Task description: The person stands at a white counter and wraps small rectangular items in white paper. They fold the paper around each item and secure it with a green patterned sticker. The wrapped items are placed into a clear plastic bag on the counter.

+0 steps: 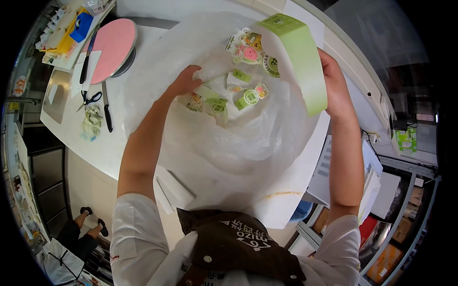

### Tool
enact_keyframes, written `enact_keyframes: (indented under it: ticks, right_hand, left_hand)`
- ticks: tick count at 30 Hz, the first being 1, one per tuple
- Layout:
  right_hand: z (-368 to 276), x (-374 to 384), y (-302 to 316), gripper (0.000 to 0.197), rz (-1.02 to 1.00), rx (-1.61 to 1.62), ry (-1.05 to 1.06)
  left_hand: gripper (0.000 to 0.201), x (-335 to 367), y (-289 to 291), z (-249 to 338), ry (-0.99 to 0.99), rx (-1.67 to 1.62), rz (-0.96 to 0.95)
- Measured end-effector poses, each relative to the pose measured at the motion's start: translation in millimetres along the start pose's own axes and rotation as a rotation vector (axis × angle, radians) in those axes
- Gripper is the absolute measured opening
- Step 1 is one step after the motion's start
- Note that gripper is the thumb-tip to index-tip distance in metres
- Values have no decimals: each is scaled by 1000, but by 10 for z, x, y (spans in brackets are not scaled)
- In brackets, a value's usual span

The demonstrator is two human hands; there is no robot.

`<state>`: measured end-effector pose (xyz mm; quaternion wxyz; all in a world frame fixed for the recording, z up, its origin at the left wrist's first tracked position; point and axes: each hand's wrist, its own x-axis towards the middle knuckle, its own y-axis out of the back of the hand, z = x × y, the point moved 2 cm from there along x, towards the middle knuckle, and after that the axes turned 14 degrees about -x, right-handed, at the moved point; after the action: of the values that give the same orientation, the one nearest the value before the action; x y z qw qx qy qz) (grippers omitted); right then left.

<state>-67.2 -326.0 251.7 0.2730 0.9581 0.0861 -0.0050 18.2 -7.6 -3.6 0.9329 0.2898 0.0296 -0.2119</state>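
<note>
A large clear plastic bag (pixel 224 143) lies spread open on the white table in front of me. Several green and white printed cardboard pieces (pixel 248 97) with cartoon figures sit inside it. My right hand (pixel 335 86) grips a light green cardboard box (pixel 307 66) from its right side, above the bag's right part; some of its fingers are hidden behind the box. A printed panel (pixel 248 46) with cartoon pictures shows beside the box. My left hand (pixel 183 82) is at the bag's left side, fingers stretched and apart, close to the cardboard pieces.
At left on the table (pixel 143 45) stand a pink round turntable (pixel 113 50), knives (pixel 107 112), scissors (pixel 90 98) and a crumpled plastic piece (pixel 91 123). A metal shelf with boxes (pixel 386 260) is at lower right. Another person's legs (pixel 88 226) show at lower left.
</note>
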Motion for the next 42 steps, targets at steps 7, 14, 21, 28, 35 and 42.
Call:
enact_keyframes:
  ticks: [7, 14, 21, 28, 35, 42]
  right_hand:
    - [37, -66, -3, 13, -1, 34, -18]
    - [-29, -151, -40, 12, -72, 15, -23]
    - [-42, -263, -77, 15, -117, -28, 16]
    - [-41, -341, -174, 18, -149, -32, 30]
    - [-68, -361, -218, 17, -164, -14, 2]
    - [-93, -385, -247, 15, -145, -21, 11]
  left_hand:
    - [57, -257, 77, -260, 307, -100, -133]
    - [87, -862, 31, 31, 351, -222, -179]
    - [75, -1331, -194, -500, 409, -595, 128]
    - [70, -1643, -406, -1103, 361, -733, 345]
    - [52, -1739, -274, -623, 599, -735, 256]
    - [42, -1756, -342, -514, 523, -873, 248]
